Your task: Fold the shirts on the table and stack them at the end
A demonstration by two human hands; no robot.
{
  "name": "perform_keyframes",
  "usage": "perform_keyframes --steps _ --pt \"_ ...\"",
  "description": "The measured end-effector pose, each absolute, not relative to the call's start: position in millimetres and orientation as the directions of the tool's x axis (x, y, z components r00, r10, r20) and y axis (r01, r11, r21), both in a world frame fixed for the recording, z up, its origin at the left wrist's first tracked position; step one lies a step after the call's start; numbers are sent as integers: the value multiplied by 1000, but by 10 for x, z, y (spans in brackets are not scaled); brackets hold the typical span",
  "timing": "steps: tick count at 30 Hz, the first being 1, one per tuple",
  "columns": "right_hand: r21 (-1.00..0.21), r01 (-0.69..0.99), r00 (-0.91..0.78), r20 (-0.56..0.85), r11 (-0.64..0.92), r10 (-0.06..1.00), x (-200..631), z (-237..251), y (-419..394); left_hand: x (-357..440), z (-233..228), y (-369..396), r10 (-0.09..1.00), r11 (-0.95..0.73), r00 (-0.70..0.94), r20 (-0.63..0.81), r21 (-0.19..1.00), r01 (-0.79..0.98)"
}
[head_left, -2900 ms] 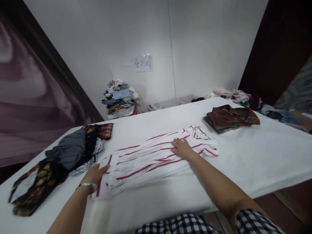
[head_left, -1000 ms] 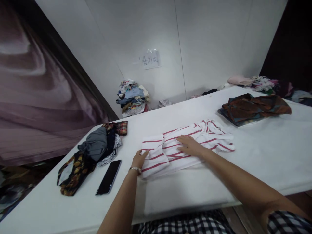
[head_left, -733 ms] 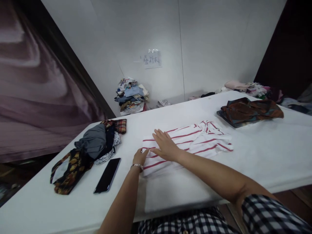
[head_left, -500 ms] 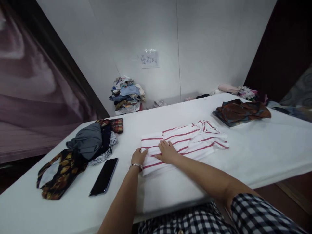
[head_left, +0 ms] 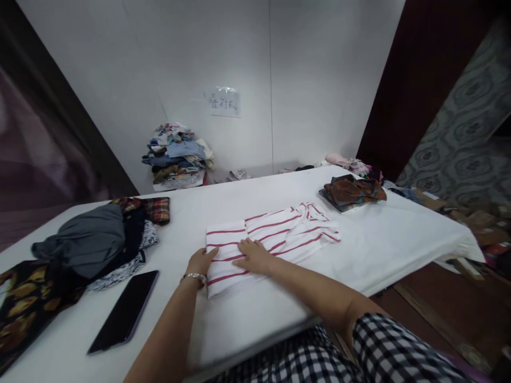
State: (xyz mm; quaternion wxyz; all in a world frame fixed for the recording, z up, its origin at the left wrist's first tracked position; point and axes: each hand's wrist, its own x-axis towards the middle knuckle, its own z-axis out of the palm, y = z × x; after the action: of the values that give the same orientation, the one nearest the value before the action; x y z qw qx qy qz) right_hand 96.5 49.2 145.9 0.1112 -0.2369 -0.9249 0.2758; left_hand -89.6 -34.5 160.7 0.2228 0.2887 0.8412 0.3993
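Observation:
A white shirt with red stripes (head_left: 275, 234) lies partly folded on the white table, its bunched collar end towards the right. At its left folded edge is my left hand (head_left: 199, 261), thumb on top of the cloth and the other fingers mostly hidden at the edge, pinching it. My right hand (head_left: 255, 256) rests flat on the folded part, fingers spread, holding nothing. A bracelet circles my left wrist.
A black phone (head_left: 124, 311) lies left of the shirt, beside a heap of dark and grey clothes (head_left: 96, 239). Brown folded clothing (head_left: 351, 191) sits at the right. A tall clothes stack (head_left: 179, 157) stands by the wall, below a paper sign (head_left: 224, 101).
The view has turned to the right, so everything appears further left. Both hands stay at nearly the same places on the shirt, which keeps its shape.

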Motion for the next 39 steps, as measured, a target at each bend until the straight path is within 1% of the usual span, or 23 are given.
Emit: perform_keyframes --steps 2,3,4,5,6,7,8,9,11,13,15,17,18,20,22,23,25,27,29,34,37,38,39 --pt "-700 302 -816 161 647 555 1030 1540 496 -835 1724 -356 696 460 -689 -200 861 215" --pt "-786 247 -781 185 567 597 1072 1578 495 -793 1792 -346 719 429 -658 -224 888 166" --pt "-874 172 -746 186 455 639 1121 1612 497 -741 1866 -320 744 394 -624 -239 911 121" --pt "-947 82 -716 160 310 679 1178 1642 505 -674 1943 -273 771 358 -588 -246 930 79" --pt "-989 -19 -692 117 144 712 1244 1669 526 -593 2021 -204 797 320 -551 -246 947 40" --pt "-992 -121 -676 67 -21 734 1318 1693 560 -496 2095 -114 823 283 -516 -240 959 5" --pt "-964 -211 -663 21 -160 748 1402 1714 610 -386 2160 -8 845 250 -482 -231 968 -26" --pt "-924 -278 -649 -21 -263 760 1494 1729 673 -267 2211 106 870 213 -443 -218 975 -61" --pt "-868 -322 -621 -108 -378 776 1693 1735 823 -25 2249 328 921 125 -353 -165 983 -134" --pt "-873 -248 -568 -221 -421 793 1880 1698 970 172 2180 483 939 46 -336 -74 995 -91" --pt "-886 -146 -502 -317 -440 805 2014 1626 1078 284 2018 533 918 9 -397 17 998 64" --pt "-916 -43 -451 -338 -399 826 2072 1546 1145 314 1811 485 878 32 -474 71 978 205" --pt "-939 8 -433 -314 -345 845 2076 1512 1169 310 1710 438 868 46 -488 92 964 262" --pt "-978 94 -396 -208 -186 895 2058 1463 1214 290 1543 333 868 68 -473 154 905 420" --pt "-990 138 -362 -88 -40 928 2044 1428 1268 282 1433 257 893 75 -390 223 781 619" --pt "-987 159 -349 -49 8 936 2049 1408 1299 285 1396 238 914 76 -334 231 712 699" --pt "-974 219 -333 -24 52 943 2082 1353 1363 300 1351 234 954 88 -240 178 601 794" --pt "-959 275 -328 -28 68 944 2131 1277 1418 314 1329 258 977 106 -185 104 516 850" --pt "-954 287 -334 -14 87 942 2169 1200 1457 323 1318 283 986 108 -153 62 464 879" --pt "-967 242 -312 -3 76 950 2249 1179 1430 344 1325 289 993 81 -109 50 387 918" --pt "-955 232 -257 123 185 959 2442 1299 1244 311 1377 306 993 80 -105 55 344 936" --pt "-959 205 -236 145 195 961 2541 1345 1150 279 1408 333 992 82 -109 63 332 940" --pt "-975 160 -223 118 155 968 2649 1389 1046 237 1445 376 991 84 -114 76 322 943"
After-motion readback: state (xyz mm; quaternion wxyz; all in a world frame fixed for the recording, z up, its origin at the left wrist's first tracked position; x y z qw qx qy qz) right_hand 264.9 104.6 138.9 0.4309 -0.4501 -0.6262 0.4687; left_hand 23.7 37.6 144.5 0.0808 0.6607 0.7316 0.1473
